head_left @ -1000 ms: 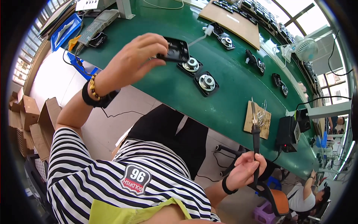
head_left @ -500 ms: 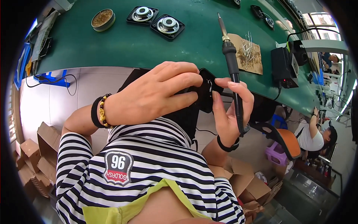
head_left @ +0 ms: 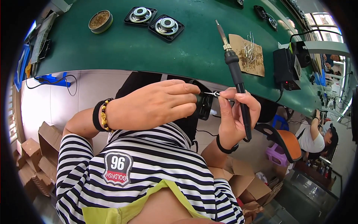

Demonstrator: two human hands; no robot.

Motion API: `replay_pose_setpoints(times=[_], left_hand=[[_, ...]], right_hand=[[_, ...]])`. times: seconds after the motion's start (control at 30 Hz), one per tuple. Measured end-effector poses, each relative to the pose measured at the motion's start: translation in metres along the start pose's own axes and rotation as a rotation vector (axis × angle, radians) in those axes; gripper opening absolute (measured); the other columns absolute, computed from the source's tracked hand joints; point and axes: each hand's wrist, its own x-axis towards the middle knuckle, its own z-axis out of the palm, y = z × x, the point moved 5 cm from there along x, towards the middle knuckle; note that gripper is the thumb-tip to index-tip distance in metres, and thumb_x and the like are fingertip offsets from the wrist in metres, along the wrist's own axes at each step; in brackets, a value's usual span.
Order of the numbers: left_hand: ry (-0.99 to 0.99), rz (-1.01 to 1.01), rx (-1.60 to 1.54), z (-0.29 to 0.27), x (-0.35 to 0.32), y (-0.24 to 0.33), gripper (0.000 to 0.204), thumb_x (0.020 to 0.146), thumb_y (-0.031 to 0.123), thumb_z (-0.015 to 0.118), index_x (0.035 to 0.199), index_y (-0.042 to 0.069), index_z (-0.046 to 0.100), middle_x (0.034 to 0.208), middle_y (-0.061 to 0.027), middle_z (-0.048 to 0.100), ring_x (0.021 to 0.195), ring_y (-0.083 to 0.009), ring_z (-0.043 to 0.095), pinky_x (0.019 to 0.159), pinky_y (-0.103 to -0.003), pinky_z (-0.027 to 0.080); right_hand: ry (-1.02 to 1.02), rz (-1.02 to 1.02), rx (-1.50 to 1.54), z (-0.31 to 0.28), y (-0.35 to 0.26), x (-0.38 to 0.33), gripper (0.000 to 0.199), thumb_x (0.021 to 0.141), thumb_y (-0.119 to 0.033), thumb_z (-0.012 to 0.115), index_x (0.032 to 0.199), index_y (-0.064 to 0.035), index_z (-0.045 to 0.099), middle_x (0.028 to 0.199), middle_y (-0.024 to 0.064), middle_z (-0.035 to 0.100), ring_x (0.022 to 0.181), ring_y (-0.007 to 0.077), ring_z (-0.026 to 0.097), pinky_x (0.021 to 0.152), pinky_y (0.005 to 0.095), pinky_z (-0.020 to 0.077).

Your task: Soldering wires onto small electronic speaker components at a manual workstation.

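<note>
My left hand [head_left: 160, 102] is closed at the near edge of the bench, its fingertips against a black plastic part [head_left: 204, 109], mostly hidden behind them. Between both hands runs a short thin wire [head_left: 209, 93] with a pale, bare-looking stretch. My right hand [head_left: 236, 115] pinches the wire's end between thumb and forefinger. The same hand also keeps a soldering iron [head_left: 233, 66], its black handle resting across the fingers. The iron's metal tip points up and away over the green bench, touching nothing.
Two square-framed speakers [head_left: 166, 27] and a round tin [head_left: 100, 21] of brown material lie on the green bench [head_left: 186, 56]. At right are stained cardboard [head_left: 254, 68] with loose wires and a black soldering station [head_left: 286, 69]. Beyond an orange chair [head_left: 289, 145], another person [head_left: 313, 136] sits.
Both hands have come slightly nearer to me and apart, stretching the wire into view. The soldering iron has moved a little with my right hand. More of the black part shows.
</note>
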Motion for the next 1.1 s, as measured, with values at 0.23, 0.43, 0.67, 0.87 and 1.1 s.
replay_pose_setpoints(times=[0.23,0.43,0.67,0.87,1.1], left_hand=[[-0.217,-0.095,-0.257,0.011,-0.007,-0.011,0.022,0.088,0.018,0.066,0.099,0.001,0.057,0.103,-0.012,0.06,0.106,-0.0297,0.058,0.098,-0.039,0.044],[0.316,-0.312,-0.572,-0.003,0.004,-0.029,0.016,0.093,0.016,0.065,0.099,0.002,0.059,0.089,-0.0081,0.062,0.088,-0.0226,0.061,0.085,-0.034,0.049],[0.267,-0.465,-1.157,0.028,0.004,-0.03,0.017,0.094,0.016,0.064,0.101,0.001,0.059,0.082,-0.0021,0.062,0.075,-0.0093,0.059,0.069,-0.026,0.05],[0.243,-0.56,-1.205,0.027,0.0,-0.028,0.016,0.094,0.015,0.065,0.1,0.001,0.059,0.083,-0.0003,0.061,0.074,-0.0054,0.058,0.06,-0.021,0.046],[0.355,-0.558,-0.762,0.017,0.001,-0.023,0.013,0.094,0.014,0.065,0.098,0.003,0.058,0.079,0.0013,0.058,0.068,-0.0046,0.054,0.056,-0.019,0.044]], right_hand=[[0.036,0.07,0.35,-0.006,0.001,0.001,0.042,0.083,0.011,0.064,0.117,-0.0057,0.047,0.092,0.0136,0.063,0.084,0.022,0.059,0.084,0.0404,0.0471],[-0.073,0.126,0.409,0.01,0.0,-0.001,0.042,0.084,0.011,0.063,0.118,-0.0058,0.045,0.094,0.0151,0.063,0.087,0.0222,0.058,0.085,0.0401,0.0473],[-0.113,0.14,0.409,0.017,0.0,-0.002,0.043,0.084,0.013,0.06,0.119,-0.0047,0.045,0.1,0.0166,0.061,0.091,0.0219,0.058,0.086,0.0368,0.0484],[-0.063,0.188,0.372,0.019,0.001,-0.005,0.046,0.083,0.015,0.06,0.122,-0.0042,0.044,0.103,0.0167,0.06,0.092,0.0214,0.059,0.087,0.0364,0.0486],[-0.055,0.108,0.159,0.023,0.001,-0.003,0.052,0.082,0.015,0.063,0.125,-0.0043,0.042,0.104,0.0162,0.057,0.093,0.0207,0.057,0.088,0.0359,0.0479]])
